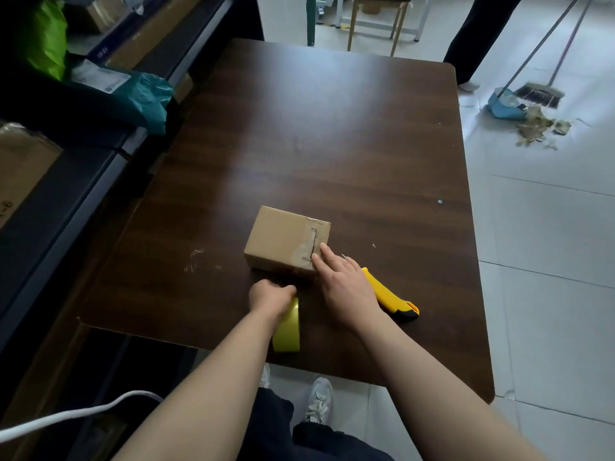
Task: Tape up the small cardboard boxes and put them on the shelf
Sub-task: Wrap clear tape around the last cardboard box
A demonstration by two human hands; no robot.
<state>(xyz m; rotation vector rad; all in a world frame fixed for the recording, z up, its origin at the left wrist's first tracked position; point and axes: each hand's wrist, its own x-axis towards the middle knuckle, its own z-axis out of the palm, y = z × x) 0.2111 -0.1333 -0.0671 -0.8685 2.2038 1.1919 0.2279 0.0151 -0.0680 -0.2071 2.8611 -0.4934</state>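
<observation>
From the head camera: one small cardboard box [283, 239] sits on the table [332, 128], closer to the near edge than the far one, about midway across. The left hand [271, 294] grips the yellow tape roll [288, 327] just in front of the box. The right hand [342, 284] lies flat, its straight fingers [321, 256] pressing the box's right end, where glossy tape crosses a seam that shows as a dark slit. My read is that sealing is under way and not finished. The box has yet to go onto the shelf [83, 181] along the left edge of the table.

The count: one box, one tape roll and one yellow utility knife [391, 296], which lies beside the right hand near the near edge.
</observation>
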